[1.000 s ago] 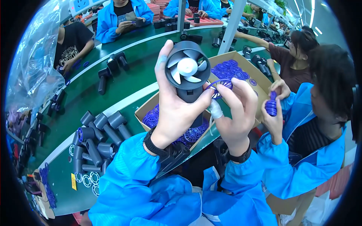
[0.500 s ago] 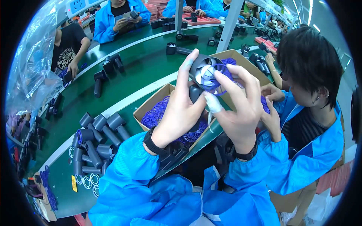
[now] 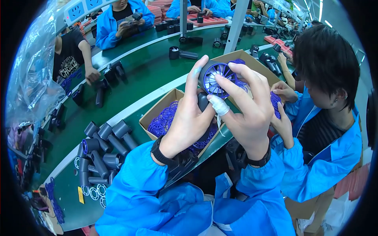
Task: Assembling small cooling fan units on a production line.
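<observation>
Two hands (image 3: 189, 120) (image 3: 248, 104) hold one fan (image 3: 202, 101); one purple grille (image 3: 212, 83).

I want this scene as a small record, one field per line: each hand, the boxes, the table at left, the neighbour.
Left hand: holds dark fan unit
Right hand: fingers on purple grille at the fan's front; white wrap on thumb
Boxes: two cardboard, near box and far box, both with purple grilles
Table at left: dark housings, white rings
Neighbour: person in blue jacket, holding purple parts
</observation>
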`<state>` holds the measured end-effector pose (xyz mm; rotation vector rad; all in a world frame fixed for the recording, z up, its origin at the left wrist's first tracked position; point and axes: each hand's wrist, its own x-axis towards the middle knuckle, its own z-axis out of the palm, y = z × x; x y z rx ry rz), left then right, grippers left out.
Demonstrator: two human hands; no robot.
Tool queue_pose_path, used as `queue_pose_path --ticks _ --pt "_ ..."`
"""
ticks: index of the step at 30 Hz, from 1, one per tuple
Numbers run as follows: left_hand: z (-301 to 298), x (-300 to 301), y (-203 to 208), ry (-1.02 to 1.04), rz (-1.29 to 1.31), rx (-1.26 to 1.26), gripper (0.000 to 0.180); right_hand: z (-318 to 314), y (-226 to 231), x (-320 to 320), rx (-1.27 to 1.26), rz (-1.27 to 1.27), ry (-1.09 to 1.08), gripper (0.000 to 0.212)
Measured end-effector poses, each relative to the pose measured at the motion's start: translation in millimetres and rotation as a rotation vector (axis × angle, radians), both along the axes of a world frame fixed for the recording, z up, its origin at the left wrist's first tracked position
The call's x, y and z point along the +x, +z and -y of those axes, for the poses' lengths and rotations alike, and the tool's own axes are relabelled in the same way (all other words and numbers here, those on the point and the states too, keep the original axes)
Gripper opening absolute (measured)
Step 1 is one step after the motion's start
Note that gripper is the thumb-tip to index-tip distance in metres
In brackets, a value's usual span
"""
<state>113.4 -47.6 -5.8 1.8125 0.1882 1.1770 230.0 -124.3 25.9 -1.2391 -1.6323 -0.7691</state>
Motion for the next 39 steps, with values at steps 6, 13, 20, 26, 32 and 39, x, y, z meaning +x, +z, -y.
queue_pose_path --ticks 6,13,20,26,32,39 --pt "2.5 1.1 1.2 -0.008 -0.012 -0.03 0.077 0.7 1.0 1.5 -0.005 0.049 -0.019 0.039" --pt "-0.3 0.3 -3.0 -0.001 0.011 0.04 0.077 -2.7 -0.4 10.2 0.011 0.095 0.04 0.034" --pt "-0.9 -5.8 0.1 -0.342 0.125 -0.429 0.07 -26.5 -11.1 17.4 -0.033 -0.03 0.283 0.029" --pt "-6.5 -10.1 2.3 -0.207 0.044 -0.345 0.058 -25.6 -37.3 5.9 -0.3 -1.065 0.903 0.04" --pt "-26.7 -14.1 4.4 -0.14 -0.102 0.113 0.057 -30.3 -49.5 4.6 -0.183 -1.162 1.197 0.043" --pt "-152.1 -20.9 28.7 0.413 -0.821 0.127 0.066 -48.8 -95.3 23.6 -0.694 -0.672 0.412 0.039"
